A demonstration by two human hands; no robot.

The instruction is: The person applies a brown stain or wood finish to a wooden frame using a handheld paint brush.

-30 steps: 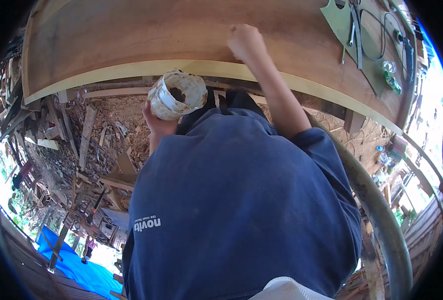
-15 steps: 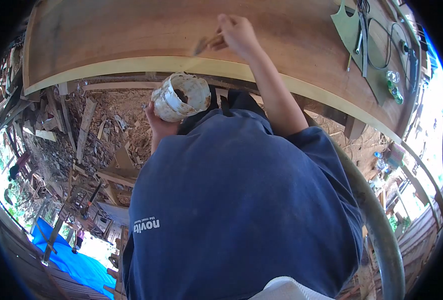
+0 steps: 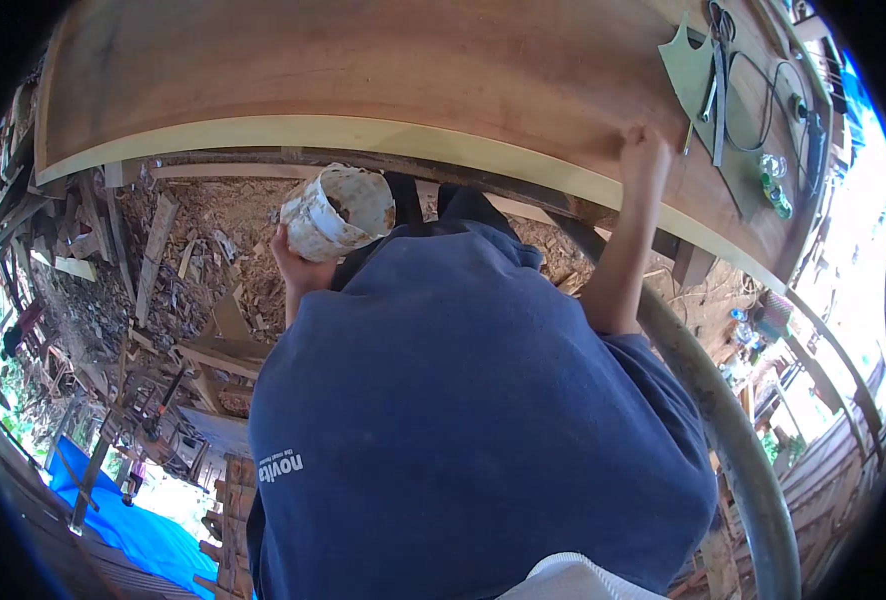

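Note:
My left hand [image 3: 300, 266] is closed round a white plastic tub [image 3: 315, 219], its rim jagged and its sides crusted with brown stains. The tub is tilted in front of my body, and something dark shows inside it. My right hand [image 3: 646, 150] is closed in a fist over the right part of a brown wooden panel [image 3: 383, 70], near its pale front edge strip. The brush seen in this hand a moment before is now hidden by the fingers.
Scissors [image 3: 722, 22], a wrench [image 3: 709, 103], a pale green template [image 3: 685, 65] and a small clear-and-green bottle [image 3: 775, 190] lie at the panel's right end. Wood scraps and shavings [image 3: 203, 240] cover the ground at left. A thick grey pipe [image 3: 738, 430] curves past my right side.
My right hand has swept to the right along the panel and a little toward me, with the brush going out of sight. My left hand and the tub have shifted slightly left and down.

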